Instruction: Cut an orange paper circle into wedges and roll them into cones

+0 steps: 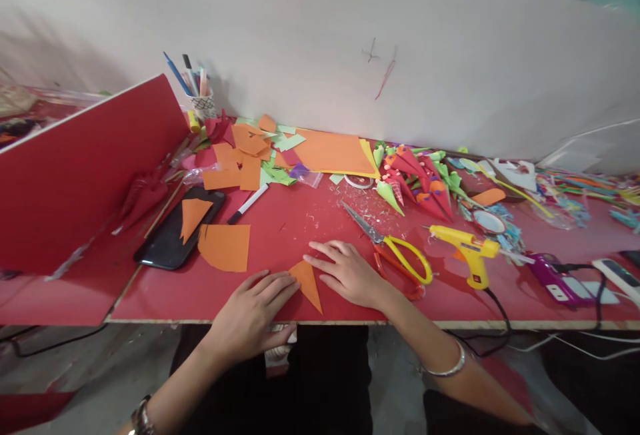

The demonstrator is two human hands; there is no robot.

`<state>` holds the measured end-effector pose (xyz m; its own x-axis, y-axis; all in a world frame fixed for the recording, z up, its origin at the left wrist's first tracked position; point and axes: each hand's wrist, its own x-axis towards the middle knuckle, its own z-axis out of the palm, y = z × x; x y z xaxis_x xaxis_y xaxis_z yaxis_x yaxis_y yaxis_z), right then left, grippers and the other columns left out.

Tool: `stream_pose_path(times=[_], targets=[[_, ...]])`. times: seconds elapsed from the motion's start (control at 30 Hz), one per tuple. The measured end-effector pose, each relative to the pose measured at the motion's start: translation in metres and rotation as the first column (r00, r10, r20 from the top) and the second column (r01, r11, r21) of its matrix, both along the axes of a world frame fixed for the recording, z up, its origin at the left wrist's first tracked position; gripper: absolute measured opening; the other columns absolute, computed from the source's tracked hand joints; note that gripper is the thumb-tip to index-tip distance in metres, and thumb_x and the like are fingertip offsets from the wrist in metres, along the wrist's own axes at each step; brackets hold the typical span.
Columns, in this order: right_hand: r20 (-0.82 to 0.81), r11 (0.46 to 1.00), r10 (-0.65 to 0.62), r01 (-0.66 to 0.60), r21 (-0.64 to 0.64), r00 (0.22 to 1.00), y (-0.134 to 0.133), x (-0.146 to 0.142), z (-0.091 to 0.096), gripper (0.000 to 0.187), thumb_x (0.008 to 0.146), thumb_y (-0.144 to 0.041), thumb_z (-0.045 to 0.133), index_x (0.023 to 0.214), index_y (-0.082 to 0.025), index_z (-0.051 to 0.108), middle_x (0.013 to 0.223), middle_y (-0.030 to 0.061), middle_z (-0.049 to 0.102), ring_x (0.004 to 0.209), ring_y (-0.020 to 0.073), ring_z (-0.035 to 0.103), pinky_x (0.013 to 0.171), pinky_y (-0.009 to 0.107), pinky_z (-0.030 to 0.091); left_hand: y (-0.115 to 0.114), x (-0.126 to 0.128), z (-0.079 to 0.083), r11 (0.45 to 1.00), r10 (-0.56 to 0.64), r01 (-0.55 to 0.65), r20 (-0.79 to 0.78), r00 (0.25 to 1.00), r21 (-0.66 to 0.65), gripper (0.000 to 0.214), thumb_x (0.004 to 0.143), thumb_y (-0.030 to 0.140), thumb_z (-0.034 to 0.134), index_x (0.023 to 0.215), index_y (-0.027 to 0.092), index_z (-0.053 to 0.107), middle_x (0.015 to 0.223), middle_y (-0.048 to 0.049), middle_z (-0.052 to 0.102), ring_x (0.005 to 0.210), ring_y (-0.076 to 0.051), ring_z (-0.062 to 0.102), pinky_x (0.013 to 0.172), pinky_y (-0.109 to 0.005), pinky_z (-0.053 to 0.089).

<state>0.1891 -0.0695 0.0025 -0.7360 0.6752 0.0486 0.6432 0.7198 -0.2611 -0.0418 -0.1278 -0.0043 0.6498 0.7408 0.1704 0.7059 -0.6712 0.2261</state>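
Note:
A small cone-like piece of orange paper (307, 283) lies near the table's front edge between my hands. My left hand (259, 312) rests its fingertips on the paper's left side, fingers stretched out. On the other side, my right hand (350, 272) lies with its fingers spread, its fingertips close to the paper's right edge. Scissors (407, 255) with yellow and red handles sit just right of my right hand, blades open. A rounded orange paper piece (226, 247) lies flat to the left, and another orange piece (194, 216) rests on the black phone (167, 248).
A yellow glue gun (470, 248) and a purple power strip (557, 282) are at the right. Red and green paper cones (415, 178) pile up at the back, beside orange sheets (330, 150). A red partition (90, 182) stands left; a pen cup (203, 103) is behind.

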Motion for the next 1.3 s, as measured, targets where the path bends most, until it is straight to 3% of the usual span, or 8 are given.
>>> stream_pose_path(times=[0.13, 0.3, 0.53, 0.8, 1.07, 1.17, 1.3], targets=[[0.029, 1.0, 0.027, -0.027, -0.001, 0.999, -0.002, 0.0, 0.002, 0.038, 0.089, -0.031, 0.04, 0.126, -0.041, 0.041, 0.14, -0.0004, 0.03, 0.117, 0.0237, 0.033, 0.093, 0.043, 0.034, 0.0, 0.002, 0.002, 1.0, 0.009, -0.008, 0.038, 0.999, -0.013, 0.046, 0.077, 0.036, 0.051, 0.119, 0.016, 0.049, 0.116, -0.008, 0.059, 0.106, -0.023, 0.054, 0.094, -0.04, 0.041], [0.01, 0.999, 0.034, -0.033, -0.033, 0.999, -0.001, -0.001, 0.003, 0.04, 0.087, -0.041, 0.042, 0.127, -0.041, 0.04, 0.14, 0.0019, 0.029, 0.117, 0.026, 0.031, 0.092, 0.046, 0.032, 0.0, -0.001, 0.003, 1.0, -0.006, 0.006, 0.039, 0.999, 0.0, 0.045, 0.076, 0.031, 0.052, 0.119, 0.017, 0.05, 0.116, -0.0079, 0.058, 0.105, -0.022, 0.055, 0.093, -0.039, 0.043], [-0.034, 0.995, 0.087, -0.088, -0.048, 0.996, -0.002, 0.004, 0.002, 0.035, 0.087, -0.04, 0.043, 0.121, -0.042, 0.047, 0.139, 0.0023, 0.03, 0.118, 0.0263, 0.03, 0.094, 0.046, 0.03, 0.0, -0.003, 0.006, 1.0, 0.021, -0.021, -0.045, 0.999, 0.015, 0.043, 0.076, 0.029, 0.054, 0.118, 0.027, 0.052, 0.119, -0.0066, 0.056, 0.105, -0.023, 0.054, 0.085, -0.039, 0.047], [-0.06, 0.979, 0.15, -0.157, -0.131, 0.987, -0.008, 0.016, 0.009, 0.032, 0.088, -0.036, 0.042, 0.118, -0.041, 0.05, 0.141, -0.0002, 0.026, 0.122, 0.023, 0.026, 0.099, 0.043, 0.027, 0.001, -0.005, 0.007, 0.999, 0.021, -0.023, -0.051, 0.998, -0.039, 0.042, 0.078, 0.031, 0.053, 0.12, 0.029, 0.05, 0.117, -0.0059, 0.055, 0.11, -0.025, 0.048, 0.086, -0.041, 0.045], [-0.124, 0.972, 0.136, -0.157, -0.174, 0.983, -0.011, 0.022, 0.011, 0.03, 0.087, -0.033, 0.044, 0.114, -0.037, 0.056, 0.14, -0.0001, 0.032, 0.124, 0.0224, 0.027, 0.101, 0.043, 0.026, 0.002, -0.006, 0.007, 0.997, 0.019, -0.021, -0.025, 0.999, -0.068, 0.043, 0.077, 0.028, 0.053, 0.12, 0.03, 0.049, 0.118, -0.0054, 0.055, 0.111, -0.025, 0.048, 0.087, -0.042, 0.044], [-0.204, 0.973, 0.048, -0.092, -0.212, 0.978, -0.014, 0.017, 0.01, 0.027, 0.088, -0.03, 0.043, 0.107, -0.034, 0.061, 0.133, 0.0001, 0.041, 0.121, 0.0204, 0.033, 0.1, 0.04, 0.029, 0.003, -0.007, 0.007, 0.998, 0.009, -0.01, -0.005, 1.0, -0.07, 0.044, 0.077, 0.027, 0.053, 0.121, 0.03, 0.049, 0.119, -0.005, 0.054, 0.111, -0.025, 0.048, 0.087, -0.041, 0.044], [-0.303, 0.96, -0.234, 0.17, -0.222, 0.924, -0.02, -0.007, 0.007, 0.032, 0.085, -0.026, 0.048, 0.116, -0.027, 0.052, 0.114, 0.0057, 0.053, 0.109, 0.0196, 0.044, 0.093, 0.039, 0.038, 0.005, -0.005, 0.009, 0.996, 0.034, -0.032, 0.021, 0.999, -0.087, 0.038, 0.08, 0.026, 0.051, 0.118, 0.029, 0.05, 0.116, -0.0049, 0.055, 0.106, -0.023, 0.051, 0.085, -0.039, 0.045]])
